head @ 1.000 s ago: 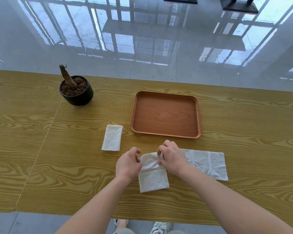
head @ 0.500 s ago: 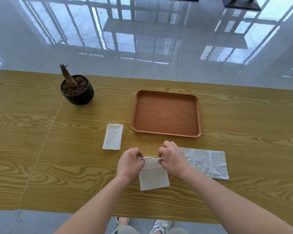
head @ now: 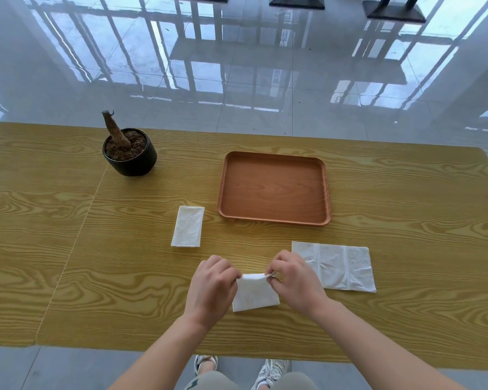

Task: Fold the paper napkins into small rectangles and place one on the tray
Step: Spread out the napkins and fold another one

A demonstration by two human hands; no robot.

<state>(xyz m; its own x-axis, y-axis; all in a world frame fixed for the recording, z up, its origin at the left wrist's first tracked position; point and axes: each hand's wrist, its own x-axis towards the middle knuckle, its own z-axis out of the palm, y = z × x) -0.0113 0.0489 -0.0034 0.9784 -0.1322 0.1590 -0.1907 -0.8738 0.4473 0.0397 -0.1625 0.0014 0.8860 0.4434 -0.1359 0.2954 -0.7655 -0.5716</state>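
A white paper napkin (head: 254, 293) lies near the table's front edge, its far edge lifted. My left hand (head: 212, 285) pinches that edge's left corner and my right hand (head: 295, 280) pinches its right corner. A folded napkin rectangle (head: 188, 226) rests on the wood to the left of the brown tray (head: 273, 187), which holds nothing. A larger, partly unfolded napkin (head: 338, 266) lies flat to the right of my right hand.
A black pot (head: 130, 156) with soil and a bare stump stands at the back left of the wooden table (head: 406, 220). A seam in the tabletop runs diagonally on the left. Glossy tiled floor lies beyond the far edge.
Both hands have drawn the napkin's far edge toward me, so the visible napkin is shorter than a second ago. The other napkins, tray and pot have not moved.
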